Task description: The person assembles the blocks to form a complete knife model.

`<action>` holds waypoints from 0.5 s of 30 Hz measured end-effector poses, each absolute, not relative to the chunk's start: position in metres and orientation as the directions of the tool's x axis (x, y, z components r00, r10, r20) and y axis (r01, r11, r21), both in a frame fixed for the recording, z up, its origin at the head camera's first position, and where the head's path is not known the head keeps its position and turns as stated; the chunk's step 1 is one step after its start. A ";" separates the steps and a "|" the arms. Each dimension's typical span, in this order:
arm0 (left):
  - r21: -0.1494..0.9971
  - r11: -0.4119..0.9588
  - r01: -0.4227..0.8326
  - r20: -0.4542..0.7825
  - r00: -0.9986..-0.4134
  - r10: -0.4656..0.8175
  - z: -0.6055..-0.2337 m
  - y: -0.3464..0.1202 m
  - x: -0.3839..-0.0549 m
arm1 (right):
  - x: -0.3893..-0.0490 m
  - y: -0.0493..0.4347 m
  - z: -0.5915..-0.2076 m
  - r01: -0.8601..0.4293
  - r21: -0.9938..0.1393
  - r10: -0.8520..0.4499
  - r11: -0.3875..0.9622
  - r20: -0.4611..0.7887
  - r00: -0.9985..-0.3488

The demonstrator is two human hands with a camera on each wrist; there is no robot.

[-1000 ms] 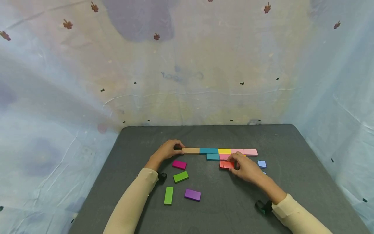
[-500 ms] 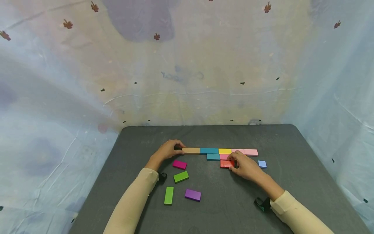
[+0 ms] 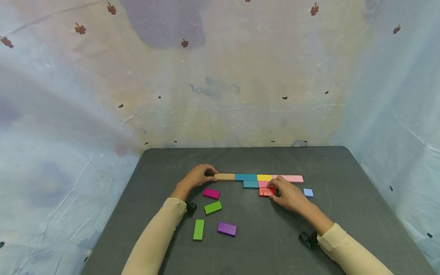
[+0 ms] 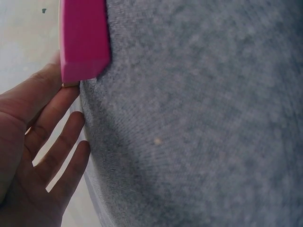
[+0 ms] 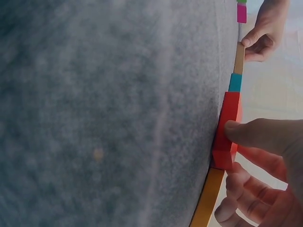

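My left hand [image 3: 198,176] pinches the left end of a tan block [image 3: 225,177] between thumb and index finger; its other fingers spread loosely in the left wrist view. My right hand [image 3: 290,195] grips a red block [image 3: 266,192] by thumb and fingers. The tan block begins a back row with a teal block [image 3: 245,177], a yellow block [image 3: 264,178] and two pale pink blocks [image 3: 295,179]. In front of that row lie another teal block [image 3: 250,185], a pink block [image 3: 263,184] and an orange block [image 5: 208,198], partly hidden by my right hand.
On the dark table [image 3: 268,244], a magenta block [image 3: 211,193], two green blocks [image 3: 213,208] and a purple block [image 3: 227,229] lie loose nearer me. A light blue block [image 3: 308,193] sits right of the rows. A patterned sheet [image 3: 220,76] hangs behind the table.
The red block has shifted slightly away from me, up against the pink block. My right forearm has moved slightly left, while my left hand stays in place.
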State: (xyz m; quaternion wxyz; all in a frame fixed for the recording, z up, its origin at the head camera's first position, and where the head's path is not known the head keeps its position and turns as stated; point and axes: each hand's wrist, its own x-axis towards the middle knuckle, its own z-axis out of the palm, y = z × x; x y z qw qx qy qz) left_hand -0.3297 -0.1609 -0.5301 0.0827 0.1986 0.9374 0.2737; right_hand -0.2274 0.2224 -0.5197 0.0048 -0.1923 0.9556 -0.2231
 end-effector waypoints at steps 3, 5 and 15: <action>0.547 0.769 0.330 -0.047 -0.905 0.422 -0.531 -0.161 -0.330 | -0.228 0.222 -0.520 -0.367 -0.424 -0.371 0.828 0.076 -0.925; 0.550 0.768 0.329 -0.049 -0.905 0.423 -0.531 -0.161 -0.330 | -0.228 0.222 -0.521 -0.367 -0.419 -0.372 0.830 0.073 -0.926; 0.528 0.785 0.326 -0.049 -0.910 0.411 -0.533 -0.161 -0.332 | -0.228 0.220 -0.518 -0.340 -0.417 -0.349 0.843 0.055 -0.935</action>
